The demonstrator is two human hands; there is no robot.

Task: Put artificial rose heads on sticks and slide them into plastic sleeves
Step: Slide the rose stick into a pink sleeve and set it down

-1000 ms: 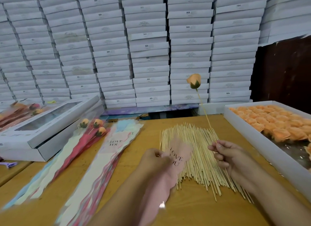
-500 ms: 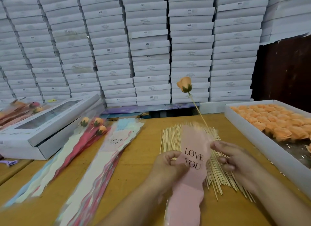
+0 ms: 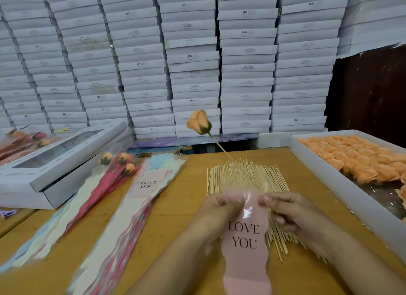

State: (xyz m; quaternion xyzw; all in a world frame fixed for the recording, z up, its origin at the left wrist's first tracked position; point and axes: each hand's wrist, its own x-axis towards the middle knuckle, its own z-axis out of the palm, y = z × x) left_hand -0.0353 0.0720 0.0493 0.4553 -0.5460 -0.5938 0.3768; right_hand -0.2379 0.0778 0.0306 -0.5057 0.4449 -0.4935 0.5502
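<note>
Head view: both hands (image 3: 259,209) pinching glossy, wavy-edged pink plastic sleeve (image 3: 246,246) mouth, thin stick (image 3: 220,148) with orange rose head (image 3: 199,122) above.

I see a wall of stacked white boxes (image 3: 191,59) filling the back, a dark brown panel (image 3: 371,92) at right, and a yellow wooden table (image 3: 175,217) below, evenly lit.

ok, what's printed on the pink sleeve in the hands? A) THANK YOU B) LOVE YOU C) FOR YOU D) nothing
B: the pink sleeve, pinched at its top by the left hand and right hand, reads LOVE YOU in dark letters.
</note>
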